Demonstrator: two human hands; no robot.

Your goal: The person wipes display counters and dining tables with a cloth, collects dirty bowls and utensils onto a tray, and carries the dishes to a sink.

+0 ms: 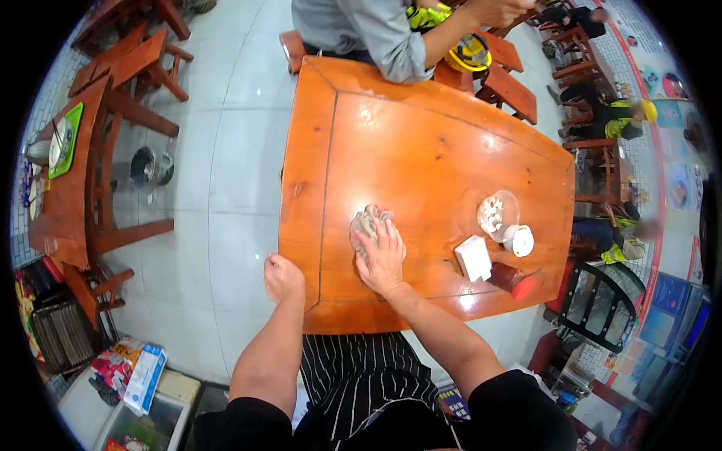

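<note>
Arms (265,361) fwd, R hand (383,259) on cloth (367,223), L hand (284,279) curled.

Right hand (382,255) pressing crumpled cloth (364,225) on wooden table (406,158); left hand (283,279) at table's left edge.

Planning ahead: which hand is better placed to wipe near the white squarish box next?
Probably the right hand: it rests on the crumpled grey cloth, nearer the box; the left hand is at the edge of the orange wooden table.
</note>
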